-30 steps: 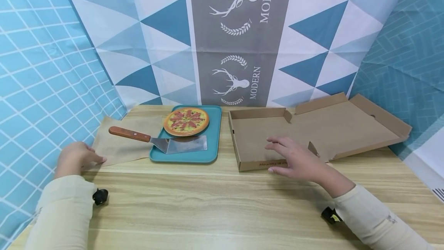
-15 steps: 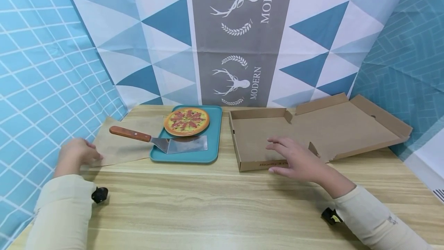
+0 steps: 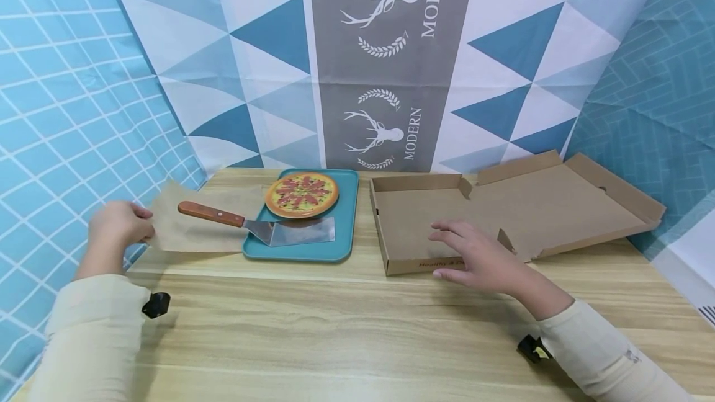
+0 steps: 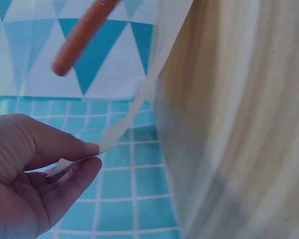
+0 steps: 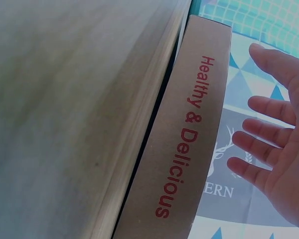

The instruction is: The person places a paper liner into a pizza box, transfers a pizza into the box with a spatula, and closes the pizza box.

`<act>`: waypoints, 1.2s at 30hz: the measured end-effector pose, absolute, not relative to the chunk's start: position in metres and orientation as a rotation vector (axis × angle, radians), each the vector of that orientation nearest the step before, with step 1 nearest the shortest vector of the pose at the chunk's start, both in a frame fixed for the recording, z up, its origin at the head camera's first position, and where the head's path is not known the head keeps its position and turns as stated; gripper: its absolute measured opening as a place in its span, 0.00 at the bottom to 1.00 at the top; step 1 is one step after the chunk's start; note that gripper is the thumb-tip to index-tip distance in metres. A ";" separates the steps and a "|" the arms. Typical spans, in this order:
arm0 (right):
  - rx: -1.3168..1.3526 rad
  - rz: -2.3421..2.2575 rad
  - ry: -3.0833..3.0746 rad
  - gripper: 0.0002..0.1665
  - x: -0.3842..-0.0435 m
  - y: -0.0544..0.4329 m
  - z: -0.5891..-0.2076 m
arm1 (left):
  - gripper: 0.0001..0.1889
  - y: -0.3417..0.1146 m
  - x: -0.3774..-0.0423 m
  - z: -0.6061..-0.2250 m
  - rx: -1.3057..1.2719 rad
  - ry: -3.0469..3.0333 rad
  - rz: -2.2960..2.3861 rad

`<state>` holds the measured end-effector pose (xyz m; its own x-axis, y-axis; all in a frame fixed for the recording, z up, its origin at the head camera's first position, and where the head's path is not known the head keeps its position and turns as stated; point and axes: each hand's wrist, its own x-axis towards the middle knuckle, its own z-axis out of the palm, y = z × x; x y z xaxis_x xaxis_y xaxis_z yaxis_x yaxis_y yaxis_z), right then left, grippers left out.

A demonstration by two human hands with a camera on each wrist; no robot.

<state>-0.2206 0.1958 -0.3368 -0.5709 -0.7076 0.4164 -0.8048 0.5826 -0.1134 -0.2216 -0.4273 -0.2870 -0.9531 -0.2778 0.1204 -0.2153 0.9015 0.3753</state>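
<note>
My left hand (image 3: 118, 228) pinches the near left corner of a sheet of brown parchment paper (image 3: 195, 231) and holds that edge off the table. In the left wrist view the paper (image 4: 139, 104) runs up from between thumb and fingers (image 4: 72, 191). A pizza spatula with a wooden handle (image 3: 209, 213) lies across a teal tray (image 3: 296, 253), its handle reaching over the paper. On the tray behind the blade is a small round pizza (image 3: 301, 195). My right hand (image 3: 475, 257), fingers spread and holding nothing, hovers over the front edge of an opened cardboard pizza box (image 3: 413, 216).
The box lid (image 3: 558, 203) lies folded back to the right. Patterned sheets cover the back wall (image 3: 385, 67) and the left wall (image 3: 56, 110). The wooden table (image 3: 335, 327) stretches in front of the tray and box.
The left hand has risen with the paper's corner, lifting the paper's left side off the table. The right hand, tray, spatula, pizza and box have stayed in place.
</note>
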 end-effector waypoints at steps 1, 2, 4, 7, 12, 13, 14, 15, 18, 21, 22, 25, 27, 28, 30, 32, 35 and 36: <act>1.234 0.420 -2.489 0.35 -0.221 0.196 -0.337 | 0.21 -0.425 -0.221 -0.284 0.374 -2.884 -0.529; 1.235 0.420 -2.488 0.35 -0.221 0.195 -0.337 | 0.21 -0.424 -0.221 -0.281 0.363 -2.876 -0.505; 1.237 0.421 -2.488 0.35 -0.221 0.195 -0.337 | 0.22 -0.420 -0.220 -0.274 0.338 -2.865 -0.451; 1.240 0.413 -2.491 0.35 -0.221 0.195 -0.337 | 0.21 -0.415 -0.220 -0.264 0.301 -2.838 -0.395; 1.248 0.404 -2.495 0.36 -0.222 0.194 -0.337 | 0.20 -0.406 -0.217 -0.247 0.259 -2.791 -0.375; 1.249 0.404 -2.497 0.36 -0.222 0.194 -0.337 | 0.20 -0.404 -0.216 -0.244 0.254 -2.775 -0.374; 1.251 0.406 -2.498 0.36 -0.222 0.194 -0.337 | 0.20 -0.402 -0.215 -0.241 0.249 -2.759 -0.377; 1.252 0.407 -2.499 0.36 -0.222 0.193 -0.337 | 0.20 -0.400 -0.215 -0.238 0.240 -2.741 -0.375; 1.253 0.411 -2.501 0.36 -0.222 0.193 -0.336 | 0.20 -0.393 -0.214 -0.231 0.197 -2.693 -0.356; 1.256 0.416 -2.498 0.36 -0.222 0.193 -0.336 | 0.19 -0.387 -0.215 -0.227 0.151 -2.639 -0.320; 1.256 0.416 -2.496 0.36 -0.222 0.193 -0.336 | 0.19 -0.385 -0.215 -0.227 0.139 -2.617 -0.311; 1.261 0.415 -2.486 0.36 -0.222 0.193 -0.337 | 0.20 -0.379 -0.215 -0.227 0.114 -2.540 -0.296; 1.261 0.414 -2.485 0.36 -0.222 0.193 -0.337 | 0.20 -0.377 -0.215 -0.227 0.098 -2.479 -0.295; 1.261 0.415 -2.485 0.36 -0.222 0.193 -0.337 | 0.20 -0.375 -0.215 -0.227 0.096 -2.448 -0.299; 1.259 0.418 -2.488 0.36 -0.222 0.193 -0.337 | 0.19 -0.372 -0.215 -0.227 0.082 -2.380 -0.318; 1.254 0.420 -2.495 0.36 -0.222 0.193 -0.337 | 0.17 -0.369 -0.216 -0.227 0.063 -2.297 -0.346; 1.249 0.418 -2.500 0.36 -0.222 0.193 -0.337 | 0.16 -0.363 -0.217 -0.227 0.032 -2.181 -0.416; 1.250 0.418 -2.498 0.36 -0.222 0.193 -0.337 | 0.15 -0.361 -0.217 -0.227 0.023 -2.146 -0.439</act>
<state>-0.2220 0.1932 -0.3374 -0.5685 -0.7170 0.4034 -0.8092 0.5756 -0.1174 -0.2175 -0.3614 -0.2267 -0.5805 -0.1793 0.7943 0.1473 0.9362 0.3190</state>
